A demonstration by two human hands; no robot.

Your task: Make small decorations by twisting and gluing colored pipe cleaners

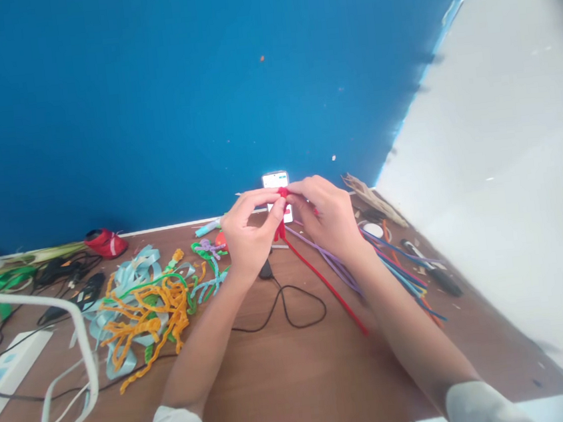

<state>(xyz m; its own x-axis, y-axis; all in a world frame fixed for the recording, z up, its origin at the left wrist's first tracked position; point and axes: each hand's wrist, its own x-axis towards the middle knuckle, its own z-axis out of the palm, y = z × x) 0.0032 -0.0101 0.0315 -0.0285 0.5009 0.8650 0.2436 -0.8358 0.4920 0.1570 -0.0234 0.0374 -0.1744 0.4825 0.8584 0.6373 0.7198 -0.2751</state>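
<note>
Between my two hands, raised over the back of the table, is a red pipe cleaner [318,274]. Its upper part is bent into a small bundle at my fingertips, and one long straight end slants down to the right. My left hand [252,231] pinches the bundle between thumb and fingers. From the other side, my right hand [327,213] pinches the top of the same bundle. A phone [275,181] with a lit screen stands behind my fingers, partly hidden by them.
Left lies a heap of twisted orange pipe cleaners [164,310] and pale blue ribbon [121,365]. Several straight pipe cleaners [403,275] lie right. A black cable [306,326] loops mid-table. A power strip [14,373] and a white frame [86,339] are at far left; a blue wall [174,101] rises behind.
</note>
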